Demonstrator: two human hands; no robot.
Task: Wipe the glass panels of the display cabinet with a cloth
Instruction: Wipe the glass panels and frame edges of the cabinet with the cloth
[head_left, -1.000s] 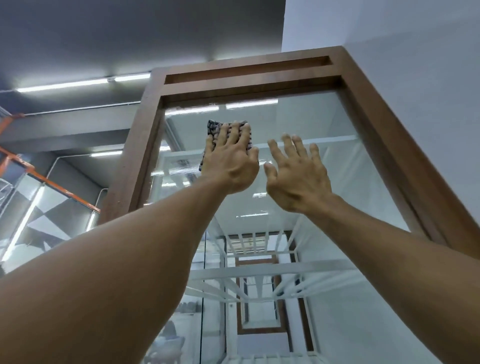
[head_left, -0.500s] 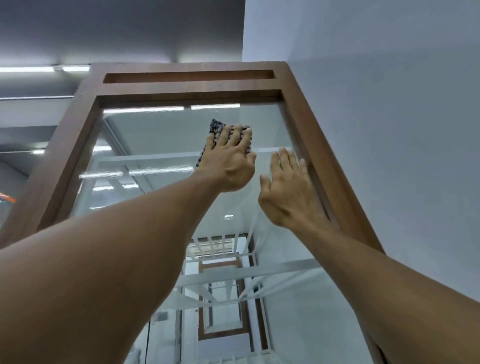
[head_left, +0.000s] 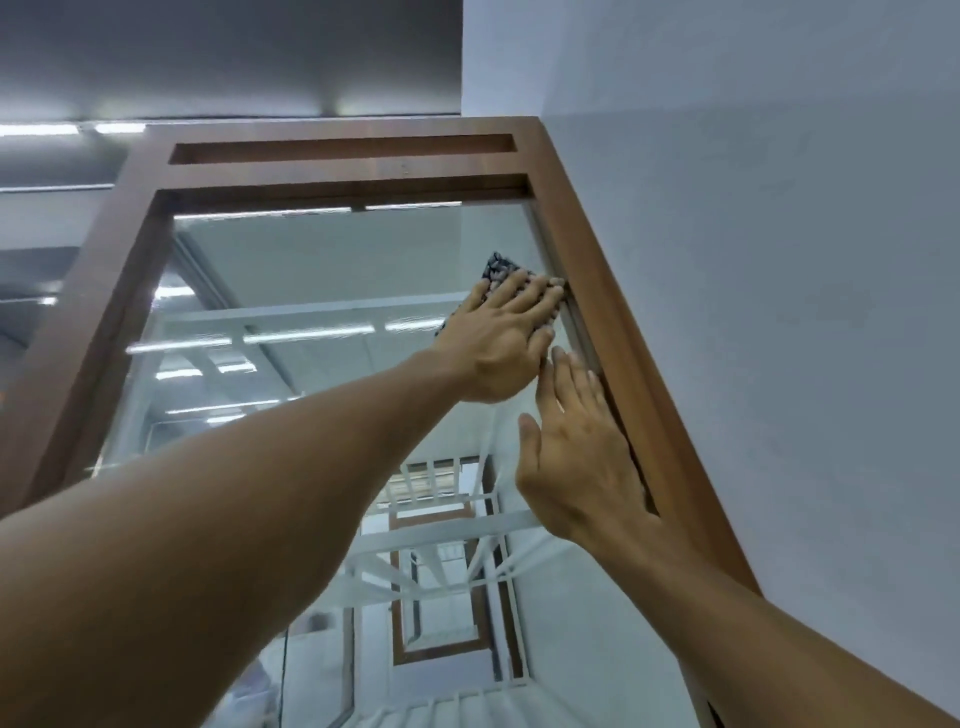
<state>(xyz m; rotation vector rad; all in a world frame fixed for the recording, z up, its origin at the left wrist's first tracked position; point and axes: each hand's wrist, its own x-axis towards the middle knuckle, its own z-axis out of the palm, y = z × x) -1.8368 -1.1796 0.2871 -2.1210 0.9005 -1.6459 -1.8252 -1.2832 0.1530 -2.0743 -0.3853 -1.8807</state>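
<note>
Pale grey wall (head_left: 753, 260) fills the right of the frame and a dim ceiling (head_left: 208, 52) with strip lights fills the upper left, since we are looking steeply up. Between them rises the display cabinet (head_left: 343, 176), its brown wooden frame enclosing a tall glass panel (head_left: 322, 270) that mirrors lights and white bars. Both our arms reach onto that glass. Our right hand (head_left: 576, 462) lies flat at centre right, fingers straight and holding nothing, just beside the frame's right upright. Our left hand (head_left: 501, 343) sits just above it, fingers straight, pressing the cloth (head_left: 496, 267) to the pane rather than clutching it. That dark, speckled cloth shows past the fingertips and at the hand's left edge, so its long axis appears to run along the fingers. It lies hard against the panel's right edge. We judge the next stroke must go leftward or downward, carried by the left hand.
</note>
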